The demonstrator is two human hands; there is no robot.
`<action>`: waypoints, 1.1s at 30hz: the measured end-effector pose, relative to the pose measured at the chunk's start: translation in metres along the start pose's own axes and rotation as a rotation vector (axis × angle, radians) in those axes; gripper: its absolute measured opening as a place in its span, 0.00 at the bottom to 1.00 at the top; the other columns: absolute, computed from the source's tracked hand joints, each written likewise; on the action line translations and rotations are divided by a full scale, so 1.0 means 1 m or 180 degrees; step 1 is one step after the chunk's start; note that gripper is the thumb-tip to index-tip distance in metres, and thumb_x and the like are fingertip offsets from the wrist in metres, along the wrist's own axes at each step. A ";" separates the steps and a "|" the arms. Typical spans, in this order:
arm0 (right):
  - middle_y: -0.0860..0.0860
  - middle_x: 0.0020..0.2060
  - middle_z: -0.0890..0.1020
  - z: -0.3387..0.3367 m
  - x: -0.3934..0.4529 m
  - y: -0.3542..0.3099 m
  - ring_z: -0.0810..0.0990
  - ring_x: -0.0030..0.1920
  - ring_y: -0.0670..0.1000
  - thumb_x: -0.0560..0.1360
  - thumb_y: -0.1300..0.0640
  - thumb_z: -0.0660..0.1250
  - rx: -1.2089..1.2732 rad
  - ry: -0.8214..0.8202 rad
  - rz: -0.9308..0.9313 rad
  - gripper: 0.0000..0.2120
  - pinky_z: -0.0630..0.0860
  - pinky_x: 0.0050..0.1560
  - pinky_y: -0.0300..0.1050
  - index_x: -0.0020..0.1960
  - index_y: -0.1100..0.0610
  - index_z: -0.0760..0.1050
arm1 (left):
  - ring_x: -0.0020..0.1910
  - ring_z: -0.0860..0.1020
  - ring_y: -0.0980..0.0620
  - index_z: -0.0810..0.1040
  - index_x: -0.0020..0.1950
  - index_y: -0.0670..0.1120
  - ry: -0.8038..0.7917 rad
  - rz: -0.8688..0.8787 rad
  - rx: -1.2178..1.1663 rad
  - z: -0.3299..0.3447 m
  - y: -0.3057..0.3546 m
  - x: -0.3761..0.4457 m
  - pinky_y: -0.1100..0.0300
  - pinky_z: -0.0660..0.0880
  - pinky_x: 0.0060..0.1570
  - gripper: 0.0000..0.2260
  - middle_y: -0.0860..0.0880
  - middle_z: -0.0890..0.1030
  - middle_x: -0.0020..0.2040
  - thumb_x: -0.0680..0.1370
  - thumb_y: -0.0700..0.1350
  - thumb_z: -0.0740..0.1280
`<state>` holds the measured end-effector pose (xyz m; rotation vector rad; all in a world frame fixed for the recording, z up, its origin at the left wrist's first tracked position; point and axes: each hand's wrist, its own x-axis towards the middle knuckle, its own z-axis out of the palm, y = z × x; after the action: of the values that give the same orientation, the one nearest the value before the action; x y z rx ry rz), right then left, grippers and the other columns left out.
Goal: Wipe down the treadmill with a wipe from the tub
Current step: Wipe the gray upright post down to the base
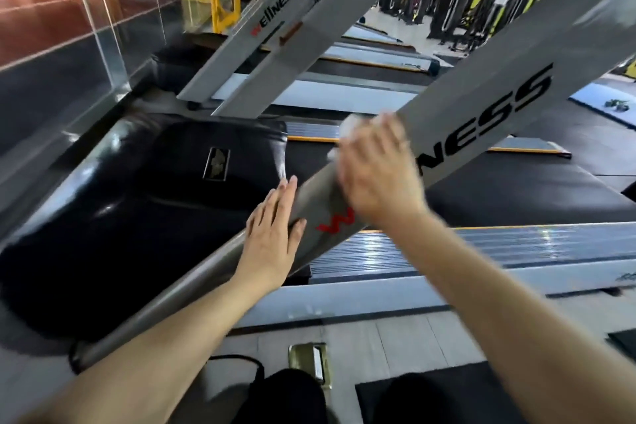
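The wiping is under way, and by my reading it sits somewhere in the middle of the job rather than near either end. The right hand (377, 175) presses a white wipe (352, 127) flat against the grey slanted upright (481, 107) of the treadmill, just over the printed lettering; the hand is blurred, and its fingers look laid over the wipe with only the wipe's upper edge showing beyond them, so whether they curl to pinch it I cannot tell. The left hand (272, 237) rests lower on the same upright, fingers straight and close together, holding nothing, seemingly steadying. The tub is not in view, so the wipe has evidently been taken out already. How much of the upright has been covered cannot be read from its surface; no clear wet trace shows. Judging from what lies untouched by the wipe now, the black motor cover (144, 200) to the left, the ribbed side rail (481, 251) below the hands, the belt (516, 186) beyond, and the far upright (275, 21) probably remain to be done, and the console is out of the picture.
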<state>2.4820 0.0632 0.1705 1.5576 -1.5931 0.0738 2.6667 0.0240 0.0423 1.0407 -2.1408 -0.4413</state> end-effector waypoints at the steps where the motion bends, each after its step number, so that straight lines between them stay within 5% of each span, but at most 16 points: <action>1: 0.64 0.63 0.77 0.004 -0.011 -0.030 0.71 0.68 0.68 0.81 0.53 0.56 0.0136 -0.0095 -0.0326 0.21 0.52 0.78 0.63 0.68 0.64 0.74 | 0.82 0.51 0.53 0.40 0.82 0.60 -0.0037 -0.0040 -0.0024 -0.001 -0.003 0.001 0.52 0.52 0.80 0.30 0.54 0.51 0.83 0.83 0.59 0.51; 5: 0.62 0.61 0.77 0.005 -0.015 -0.040 0.73 0.67 0.65 0.83 0.53 0.52 0.0298 -0.0278 -0.0908 0.21 0.52 0.79 0.62 0.69 0.62 0.72 | 0.82 0.50 0.54 0.43 0.83 0.56 -0.0163 -0.0073 -0.0126 -0.003 -0.010 0.003 0.50 0.53 0.80 0.32 0.57 0.49 0.83 0.83 0.58 0.54; 10: 0.60 0.76 0.67 -0.004 0.008 0.076 0.61 0.78 0.59 0.86 0.48 0.47 0.0166 0.0365 0.0550 0.24 0.44 0.80 0.62 0.78 0.56 0.64 | 0.82 0.47 0.54 0.42 0.83 0.55 -0.0173 -0.0005 -0.0039 -0.007 -0.003 0.000 0.55 0.48 0.79 0.31 0.56 0.47 0.84 0.84 0.61 0.49; 13: 0.59 0.80 0.59 0.001 0.003 0.061 0.54 0.81 0.58 0.86 0.48 0.48 0.0355 0.0761 0.0916 0.25 0.45 0.80 0.64 0.81 0.54 0.58 | 0.82 0.49 0.53 0.42 0.83 0.55 -0.0147 -0.0031 -0.0011 -0.005 -0.002 0.000 0.53 0.50 0.79 0.30 0.55 0.48 0.84 0.84 0.61 0.48; 20: 0.56 0.76 0.68 0.056 -0.076 -0.032 0.56 0.81 0.54 0.83 0.53 0.61 0.0866 0.0623 -0.0418 0.27 0.48 0.79 0.65 0.80 0.52 0.61 | 0.82 0.55 0.50 0.43 0.83 0.59 -0.0087 -0.0004 -0.0019 -0.003 -0.007 0.001 0.45 0.57 0.78 0.30 0.54 0.52 0.84 0.84 0.59 0.52; 23: 0.59 0.74 0.70 0.064 -0.068 0.021 0.58 0.79 0.57 0.83 0.50 0.60 0.0888 0.0894 0.0717 0.26 0.49 0.79 0.66 0.79 0.55 0.60 | 0.82 0.52 0.51 0.41 0.82 0.59 -0.0082 -0.0014 0.0031 -0.004 -0.002 0.000 0.47 0.55 0.79 0.30 0.54 0.50 0.84 0.83 0.61 0.49; 25: 0.60 0.79 0.61 0.064 -0.058 0.058 0.54 0.80 0.57 0.85 0.47 0.53 0.1112 0.1013 0.1704 0.28 0.47 0.79 0.65 0.81 0.59 0.54 | 0.82 0.49 0.52 0.39 0.83 0.57 -0.0124 -0.0080 0.0087 -0.004 0.001 0.000 0.47 0.53 0.80 0.31 0.55 0.47 0.84 0.83 0.61 0.48; 28: 0.64 0.80 0.54 0.062 -0.040 0.055 0.51 0.81 0.61 0.85 0.44 0.45 0.1705 0.1254 0.2359 0.32 0.48 0.78 0.67 0.81 0.64 0.50 | 0.82 0.46 0.53 0.38 0.83 0.56 -0.0190 -0.0168 0.0143 -0.005 0.004 0.000 0.48 0.51 0.80 0.31 0.55 0.45 0.84 0.83 0.61 0.47; 30: 0.66 0.78 0.56 0.066 -0.035 0.019 0.53 0.79 0.65 0.85 0.45 0.47 0.1859 0.1381 0.2291 0.31 0.50 0.77 0.69 0.79 0.65 0.54 | 0.82 0.45 0.54 0.37 0.83 0.56 -0.0266 -0.0210 0.0171 -0.007 0.006 0.000 0.48 0.50 0.81 0.31 0.55 0.43 0.84 0.84 0.59 0.49; 33: 0.63 0.74 0.61 0.085 -0.062 -0.052 0.56 0.78 0.64 0.84 0.47 0.56 0.1764 0.1298 0.1127 0.26 0.50 0.78 0.66 0.77 0.61 0.61 | 0.82 0.46 0.55 0.37 0.83 0.55 -0.0318 -0.0236 0.0217 -0.008 0.007 0.001 0.48 0.50 0.81 0.31 0.54 0.44 0.84 0.84 0.56 0.51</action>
<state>2.4702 0.0501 0.0548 1.5029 -1.5637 1.0350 2.6686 0.0274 0.0522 1.1613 -2.2242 -0.4670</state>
